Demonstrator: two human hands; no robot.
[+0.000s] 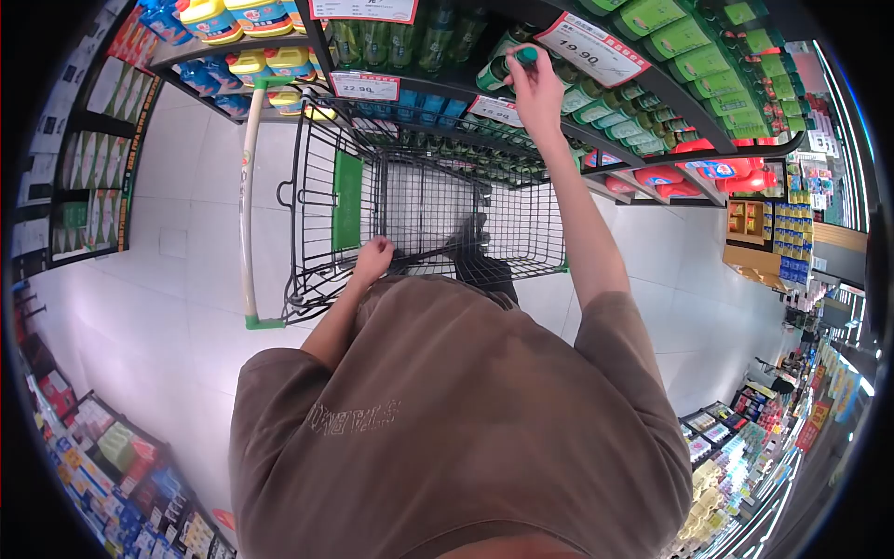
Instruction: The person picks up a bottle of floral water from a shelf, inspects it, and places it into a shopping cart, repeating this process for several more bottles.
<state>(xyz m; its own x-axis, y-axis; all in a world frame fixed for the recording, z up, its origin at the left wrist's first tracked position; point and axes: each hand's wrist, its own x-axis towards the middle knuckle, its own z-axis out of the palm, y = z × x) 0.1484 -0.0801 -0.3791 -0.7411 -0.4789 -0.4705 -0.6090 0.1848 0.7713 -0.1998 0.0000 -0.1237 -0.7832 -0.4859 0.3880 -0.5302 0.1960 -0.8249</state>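
Observation:
My right hand (538, 82) reaches up to the shelf, its fingers closed around the green cap end of a green bottle (494, 74). The bottle lies tilted among other green bottles, just left of a 19.90 price tag (585, 47). Low in front of my body, my left hand (374, 256) is curled closed with nothing visible in it. It is beside the near side of a black wire shopping cart (419, 214), which has a green panel (347, 200) and a pale handle bar (248, 186).
Yellow and blue jugs (250, 67) stand on the upper left shelf. Red bottles (717, 168) fill a lower shelf to the right. A carton display (745, 224) stands farther right. Stocked shelves (93, 177) line the left side. Pale floor tiles (186, 228) surround the cart.

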